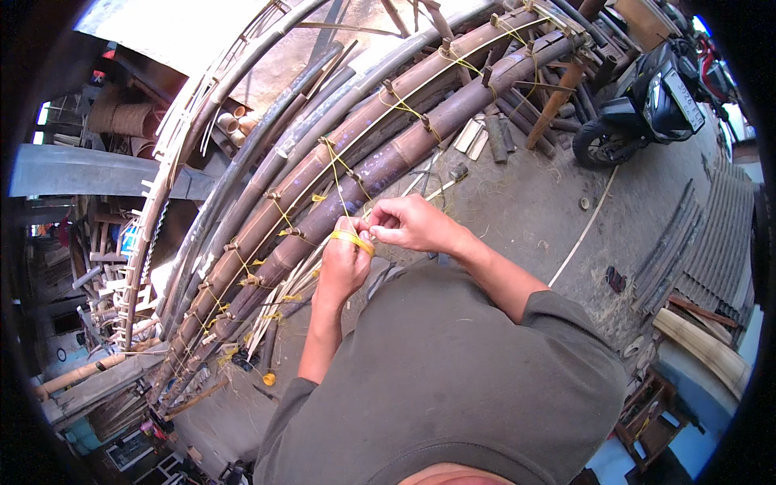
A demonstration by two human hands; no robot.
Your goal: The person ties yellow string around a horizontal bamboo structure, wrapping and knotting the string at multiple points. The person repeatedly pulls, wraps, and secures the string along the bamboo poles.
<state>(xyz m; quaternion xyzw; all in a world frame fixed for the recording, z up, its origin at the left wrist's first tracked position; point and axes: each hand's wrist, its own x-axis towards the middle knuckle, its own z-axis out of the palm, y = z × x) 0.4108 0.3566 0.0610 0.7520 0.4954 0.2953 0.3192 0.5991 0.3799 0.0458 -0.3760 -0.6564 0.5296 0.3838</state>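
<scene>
My left hand [341,265] is closed, with yellow cord [352,237] looped around its fingers. One strand of that cord runs up from it to a peg on the bamboo poles. My right hand [419,223] meets it at the fingertips, thumb and finger pinched together; what lies between them is too small to make out. Just beyond both hands, a thick purplish-brown bamboo pole [408,151] lies beside a lighter brown bamboo pole [365,121]. Short wooden pegs stick out along both, with yellow cord tied around and between several of them.
More long poles [301,145] lie farther left. Thin bamboo strips [279,311] are under the near pole, close to a small yellow roll [268,378] on the floor. A motorcycle [647,105] stands far right, and corrugated sheets [711,234] lie at the right edge.
</scene>
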